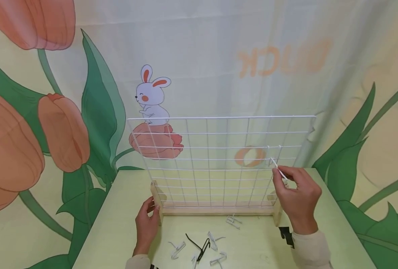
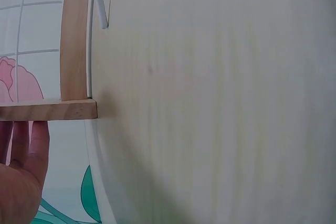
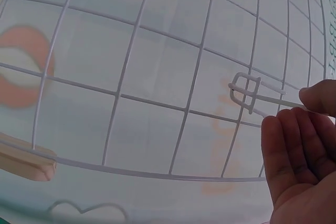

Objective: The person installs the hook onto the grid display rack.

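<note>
My right hand (image 1: 300,194) pinches the prong of a white wire hook (image 3: 244,94) between thumb and fingers. The hook's looped back end lies at the right part of a white wire grid panel (image 1: 199,147); whether it has caught on a wire I cannot tell. The panel stands upright in a wooden base (image 1: 216,210). At the base's left end my left hand (image 1: 147,224) touches the outer side of the wooden foot (image 2: 47,110), its visible fingers fairly straight. The wood hides those fingertips in the left wrist view.
In front of the base lie several loose white hooks (image 1: 233,221) and one black hook (image 1: 202,248). The pale table (image 1: 108,220) spreads out around the stand. Behind it hangs a printed curtain (image 1: 202,56) with tulips and a rabbit.
</note>
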`<state>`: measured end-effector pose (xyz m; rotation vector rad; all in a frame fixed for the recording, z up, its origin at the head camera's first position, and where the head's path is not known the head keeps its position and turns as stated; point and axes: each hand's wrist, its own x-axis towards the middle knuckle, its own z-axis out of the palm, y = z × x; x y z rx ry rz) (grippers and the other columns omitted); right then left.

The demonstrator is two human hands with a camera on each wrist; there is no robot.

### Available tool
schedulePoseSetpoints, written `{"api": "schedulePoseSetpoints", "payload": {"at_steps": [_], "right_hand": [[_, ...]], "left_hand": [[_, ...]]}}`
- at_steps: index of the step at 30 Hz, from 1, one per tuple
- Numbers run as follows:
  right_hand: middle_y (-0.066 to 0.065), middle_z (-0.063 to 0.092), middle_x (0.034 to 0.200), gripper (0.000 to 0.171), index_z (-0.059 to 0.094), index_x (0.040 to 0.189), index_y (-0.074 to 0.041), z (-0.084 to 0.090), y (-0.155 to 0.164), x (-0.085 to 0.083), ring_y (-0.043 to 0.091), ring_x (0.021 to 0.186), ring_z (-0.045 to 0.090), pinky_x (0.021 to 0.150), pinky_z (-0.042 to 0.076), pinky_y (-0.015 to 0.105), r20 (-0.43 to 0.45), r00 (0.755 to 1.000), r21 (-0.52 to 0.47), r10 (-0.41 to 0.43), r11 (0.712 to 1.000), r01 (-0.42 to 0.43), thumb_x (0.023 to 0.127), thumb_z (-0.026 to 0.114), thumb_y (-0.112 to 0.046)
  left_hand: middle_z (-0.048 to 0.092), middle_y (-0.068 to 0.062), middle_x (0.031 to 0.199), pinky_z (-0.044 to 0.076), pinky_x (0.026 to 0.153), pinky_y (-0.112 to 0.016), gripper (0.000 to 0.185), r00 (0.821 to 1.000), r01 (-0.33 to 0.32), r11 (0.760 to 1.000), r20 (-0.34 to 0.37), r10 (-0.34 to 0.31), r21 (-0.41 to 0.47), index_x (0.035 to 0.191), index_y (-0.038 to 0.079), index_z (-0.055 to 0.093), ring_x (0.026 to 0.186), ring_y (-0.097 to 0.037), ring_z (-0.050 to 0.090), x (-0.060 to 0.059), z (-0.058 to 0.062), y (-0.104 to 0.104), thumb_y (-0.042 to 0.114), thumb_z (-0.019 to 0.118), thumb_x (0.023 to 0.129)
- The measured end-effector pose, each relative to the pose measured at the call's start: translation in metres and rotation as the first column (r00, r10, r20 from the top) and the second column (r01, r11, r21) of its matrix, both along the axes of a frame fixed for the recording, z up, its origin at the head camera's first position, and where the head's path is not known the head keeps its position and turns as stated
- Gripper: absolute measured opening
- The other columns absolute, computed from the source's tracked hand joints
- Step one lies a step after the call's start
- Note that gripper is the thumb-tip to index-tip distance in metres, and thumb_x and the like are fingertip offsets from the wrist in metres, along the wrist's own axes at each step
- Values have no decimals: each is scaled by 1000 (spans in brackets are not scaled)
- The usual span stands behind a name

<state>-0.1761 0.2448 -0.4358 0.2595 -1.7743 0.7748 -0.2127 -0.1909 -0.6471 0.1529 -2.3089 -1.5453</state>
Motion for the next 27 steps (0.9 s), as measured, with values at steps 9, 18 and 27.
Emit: {"api": "schedulePoseSetpoints", "payload": {"at_steps": [9,18,27], "right_hand": [[17,78,83,15,82,95,1,-9,0,8,-14,85,62,86,48,4,5,1000,-72,9,997,-9,80,84,-1],[13,79,87,14,81,94,0,-32,-4,20,-8,82,65,86,48,3,107,994,-64,30,998,-23,80,85,1],[7,79,89,14,81,96,-3,-62,-17,28,0,77,68,81,50,3,257,962,-57,96,995,-84,83,84,-1]], "left_hand": [[69,-10,134,62,90,-43,41,1000,8,1000,9,-8,4,145,19,60,120,-29,68,0,-2,0,16,67,105],[70,-10,133,61,90,-43,41,1000,8,1000,-3,-8,-20,144,18,61,118,-30,69,1,1,-1,14,67,105],[71,-9,132,61,90,-41,41,1000,3,1000,7,-3,-18,144,18,62,118,-30,70,1,3,-1,14,69,104]]}}
